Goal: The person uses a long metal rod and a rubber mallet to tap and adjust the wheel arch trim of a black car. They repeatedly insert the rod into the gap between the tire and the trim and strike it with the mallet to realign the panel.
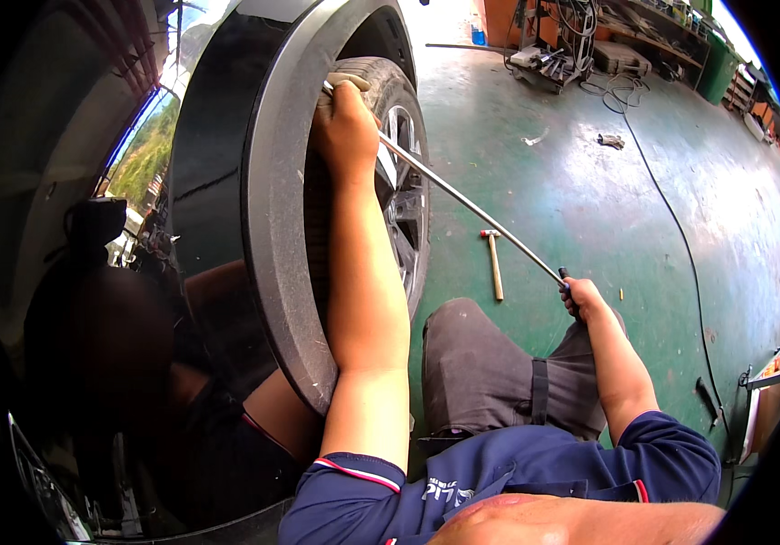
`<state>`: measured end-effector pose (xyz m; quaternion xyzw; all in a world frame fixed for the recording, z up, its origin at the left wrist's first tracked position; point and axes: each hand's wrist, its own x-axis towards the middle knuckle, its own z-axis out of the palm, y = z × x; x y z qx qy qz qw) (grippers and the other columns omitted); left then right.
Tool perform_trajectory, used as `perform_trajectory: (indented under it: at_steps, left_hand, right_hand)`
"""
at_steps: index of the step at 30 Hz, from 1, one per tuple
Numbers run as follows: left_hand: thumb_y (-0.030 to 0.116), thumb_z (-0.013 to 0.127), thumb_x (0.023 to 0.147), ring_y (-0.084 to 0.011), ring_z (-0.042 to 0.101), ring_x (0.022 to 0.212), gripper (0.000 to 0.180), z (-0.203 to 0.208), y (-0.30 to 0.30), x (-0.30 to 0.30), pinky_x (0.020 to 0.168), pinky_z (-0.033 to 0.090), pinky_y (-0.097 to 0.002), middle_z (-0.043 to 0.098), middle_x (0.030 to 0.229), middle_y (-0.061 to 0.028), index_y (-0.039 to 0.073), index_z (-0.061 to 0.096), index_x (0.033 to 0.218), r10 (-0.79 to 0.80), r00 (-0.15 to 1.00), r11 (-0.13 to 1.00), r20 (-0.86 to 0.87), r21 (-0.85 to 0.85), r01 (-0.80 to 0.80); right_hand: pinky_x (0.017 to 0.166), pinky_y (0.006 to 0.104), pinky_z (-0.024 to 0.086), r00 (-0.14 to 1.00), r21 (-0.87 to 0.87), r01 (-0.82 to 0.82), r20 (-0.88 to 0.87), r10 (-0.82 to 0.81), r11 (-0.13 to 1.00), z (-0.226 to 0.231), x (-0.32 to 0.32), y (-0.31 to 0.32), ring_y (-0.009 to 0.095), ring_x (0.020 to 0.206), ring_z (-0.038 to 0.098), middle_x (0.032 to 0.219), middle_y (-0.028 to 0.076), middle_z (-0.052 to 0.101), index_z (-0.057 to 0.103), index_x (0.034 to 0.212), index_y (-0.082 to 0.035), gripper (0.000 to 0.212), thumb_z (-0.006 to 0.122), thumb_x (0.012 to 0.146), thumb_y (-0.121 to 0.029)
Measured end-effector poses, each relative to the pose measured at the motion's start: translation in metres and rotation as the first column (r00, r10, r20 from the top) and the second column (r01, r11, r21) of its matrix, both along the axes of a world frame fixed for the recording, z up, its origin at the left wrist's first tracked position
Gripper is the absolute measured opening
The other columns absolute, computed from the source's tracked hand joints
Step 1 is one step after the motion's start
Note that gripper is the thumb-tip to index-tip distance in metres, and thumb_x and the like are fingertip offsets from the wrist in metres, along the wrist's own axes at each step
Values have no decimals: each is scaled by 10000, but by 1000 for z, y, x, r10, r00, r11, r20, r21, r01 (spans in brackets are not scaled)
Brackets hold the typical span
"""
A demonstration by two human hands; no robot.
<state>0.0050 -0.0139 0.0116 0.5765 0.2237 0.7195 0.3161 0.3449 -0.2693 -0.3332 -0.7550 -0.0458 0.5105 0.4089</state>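
Observation:
A long, thin metal bar (473,207) slants from the wheel arch (272,173) of a dark car down to my right side. My left hand (346,132) is closed round its upper part, just above the tyre (394,86); the bar's tip shows past my fingers. Something pale, perhaps a glove, is at those fingertips. Down by my knee, my right hand (582,296) grips the dark handle end of the bar. The spoked wheel (401,213) is partly covered by my left forearm.
On the green floor (535,173) lies a hammer (496,265) with a wooden handle. A black cable (671,204) runs along the right. Tools and equipment (549,64) stand at the back, near a green bin (717,73). The car's glossy body panel (208,154) is close on my left.

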Motion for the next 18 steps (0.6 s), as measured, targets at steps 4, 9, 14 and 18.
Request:
perform_trajectory:
  at_steps: [4,9,14,18]
  left_hand:
    - [122,435,840,-145,443,410,223,0,-1,-1,451,354,-294,471,514,-27,34,597,715,6,1000,1000,-12,-16,-6]
    - [139,441,849,-148,447,412,226,-1,-2,-1,454,358,-293,475,515,-28,32,600,727,26,999,1000,-39,-2,-26]
    - [150,449,853,-150,449,413,227,-1,-1,1,454,358,-293,473,512,-26,32,600,732,40,999,999,-23,0,-40]
    - [145,450,853,-142,443,413,224,-2,0,0,450,351,-288,472,510,-24,31,597,729,16,1000,1000,-15,1,-16]
  right_hand:
    - [419,287,344,1000,-5,-17,1,17,1000,2,0,1,113,453,433,611,0,527,571,753,-114,309,536,977,-325]
    - [430,276,348,998,-43,-53,12,54,998,10,6,0,98,465,428,620,-14,526,587,810,-106,340,477,1012,-356]
    - [426,276,344,999,-37,-31,18,32,999,13,10,0,97,461,424,618,-15,523,586,810,-102,345,483,1008,-365]
    - [419,293,350,1000,-10,-17,-19,17,1000,3,13,0,115,453,438,602,-1,519,552,729,-123,321,550,976,-329]
